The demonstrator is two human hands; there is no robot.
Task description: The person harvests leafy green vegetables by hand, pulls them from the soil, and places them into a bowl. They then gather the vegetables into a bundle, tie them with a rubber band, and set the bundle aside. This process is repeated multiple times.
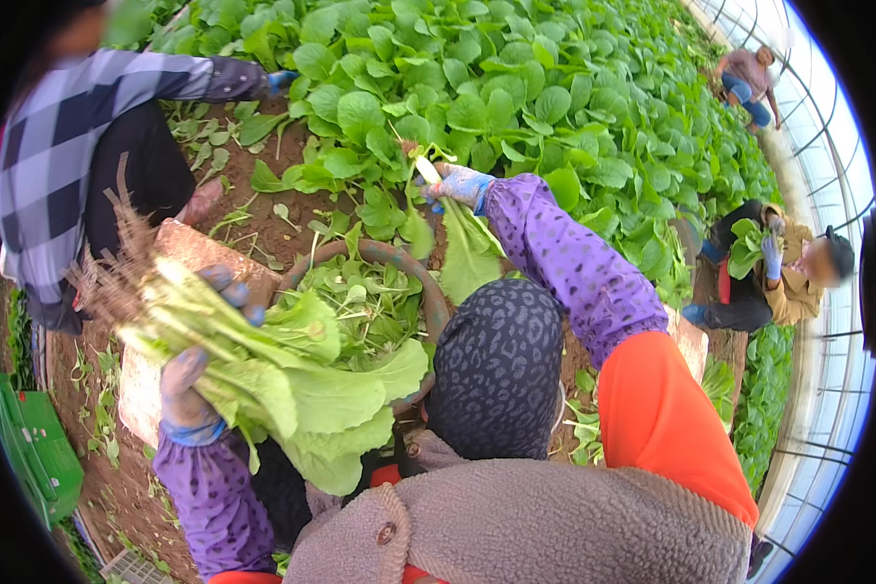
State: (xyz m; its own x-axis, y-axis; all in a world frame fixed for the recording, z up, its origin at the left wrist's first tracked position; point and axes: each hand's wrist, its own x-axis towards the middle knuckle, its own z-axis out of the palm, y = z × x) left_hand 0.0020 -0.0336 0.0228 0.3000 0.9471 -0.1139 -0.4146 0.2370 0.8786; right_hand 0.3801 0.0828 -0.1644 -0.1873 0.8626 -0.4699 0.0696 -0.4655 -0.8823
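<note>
My left hand (pixel 193 390), in a soiled blue-and-white work glove, grips a large bunch of leafy greens (pixel 263 350) with pale stems and brown roots pointing left. My right hand (pixel 460 186), gloved the same way, holds a single uprooted leafy green plant (pixel 471 248) at its stem, roots up and leaves hanging down. Below and between my hands is a round basin (pixel 434 292) with a worn rim, holding loose green leaves (pixel 365 292). Purple spotted sleeves cover both forearms.
Dense greens (pixel 518 95) grow ahead. A co-worker in a checked shirt (pixel 95 109) reaches into them at left; another person (pixel 781 270) holds greens at right, a third (pixel 752 84) is farther off. Pale blocks (pixel 135 394) and a green crate (pixel 40 445) stand at left.
</note>
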